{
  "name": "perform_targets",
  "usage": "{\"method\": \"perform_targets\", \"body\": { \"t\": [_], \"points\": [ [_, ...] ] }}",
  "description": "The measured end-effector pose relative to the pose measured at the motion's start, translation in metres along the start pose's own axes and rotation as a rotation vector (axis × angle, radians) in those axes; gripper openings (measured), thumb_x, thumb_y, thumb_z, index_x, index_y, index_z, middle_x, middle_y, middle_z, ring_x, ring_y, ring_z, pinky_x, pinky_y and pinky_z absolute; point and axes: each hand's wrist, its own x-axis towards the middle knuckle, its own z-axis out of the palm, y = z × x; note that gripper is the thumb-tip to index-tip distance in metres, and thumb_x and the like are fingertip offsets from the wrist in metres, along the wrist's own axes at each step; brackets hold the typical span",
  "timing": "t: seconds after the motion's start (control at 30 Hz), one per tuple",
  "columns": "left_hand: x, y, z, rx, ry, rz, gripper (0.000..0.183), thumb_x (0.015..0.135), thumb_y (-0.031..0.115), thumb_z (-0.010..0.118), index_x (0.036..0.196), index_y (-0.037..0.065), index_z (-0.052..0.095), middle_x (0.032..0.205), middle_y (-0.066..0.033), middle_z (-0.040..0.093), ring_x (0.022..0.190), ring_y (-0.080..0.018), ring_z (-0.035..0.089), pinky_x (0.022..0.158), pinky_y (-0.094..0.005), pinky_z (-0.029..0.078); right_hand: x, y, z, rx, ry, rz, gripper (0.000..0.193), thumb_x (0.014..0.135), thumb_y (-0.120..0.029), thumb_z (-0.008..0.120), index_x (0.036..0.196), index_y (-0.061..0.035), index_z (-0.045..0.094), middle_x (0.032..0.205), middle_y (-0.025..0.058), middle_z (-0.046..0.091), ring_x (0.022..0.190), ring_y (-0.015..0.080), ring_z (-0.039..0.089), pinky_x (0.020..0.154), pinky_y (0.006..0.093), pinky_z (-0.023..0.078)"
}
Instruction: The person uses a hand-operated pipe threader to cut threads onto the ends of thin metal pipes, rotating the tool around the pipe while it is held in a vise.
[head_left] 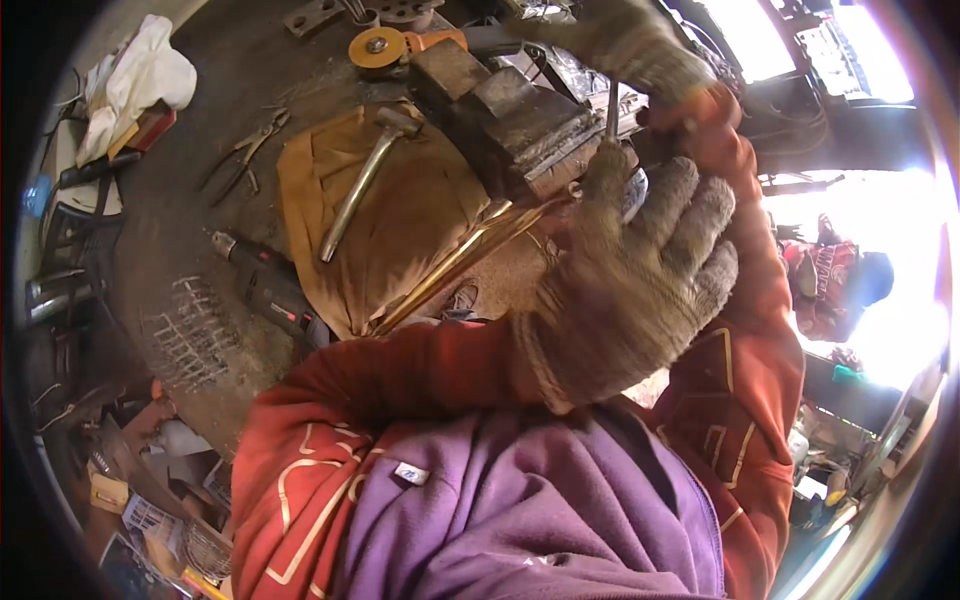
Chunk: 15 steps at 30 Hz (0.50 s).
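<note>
My left hand [635,285], in a worn grey-brown work glove, crosses the middle of the view with fingers spread. Its thumb points up at the lower end of a thin metal rod [613,108]; whether they touch I cannot tell. Beyond it, my right hand [640,55], also gloved, is at the rod's upper end, its fingers smeared by motion. A long gold-coloured metal bar [440,270] slants up toward a heavy metal vise-like block [530,125], its far end beside my left hand. A hammer [370,180] lies on a brown cloth-like cover [430,200] left of the bar.
An angle grinder [430,42] with a yellow disc rests at the top. Long-handled pliers [245,155], a power drill [265,280] and a wire grid [190,335] lie at the left. White cloth [150,75] sits at the far left. Another person [825,285] is at the right.
</note>
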Motion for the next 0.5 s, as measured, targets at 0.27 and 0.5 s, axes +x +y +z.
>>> {"method": "perform_targets", "body": {
  "t": [0.27,0.5],
  "points": [
    [0.029,-0.073,-0.03,-0.083,-0.154,0.039,0.033,0.096,0.023,0.067,0.121,0.003,0.069,0.126,-0.0177,0.065,0.118,-0.0391,0.063,0.103,-0.0488,0.049,-0.061,0.038,0.01,0.377,-0.014,0.37,0.082,0.096,-0.036,0.076,0.161,-0.0005,0.042,0.123,0.0101,0.073,0.107,0.0156,0.067,0.094,0.0328,0.054],
    [0.092,-0.128,0.076,-0.662,-0.571,0.178,0.045,0.102,0.038,0.067,0.129,0.002,0.07,0.127,-0.0207,0.07,0.115,-0.033,0.069,0.101,-0.0388,0.054,-0.071,-0.074,0.111,-0.155,0.525,-0.076,0.099,0.08,-0.049,0.089,0.155,0.0017,0.048,0.159,0.0242,0.049,0.15,0.0413,0.044,0.125,0.0536,0.029]
  ]
}}
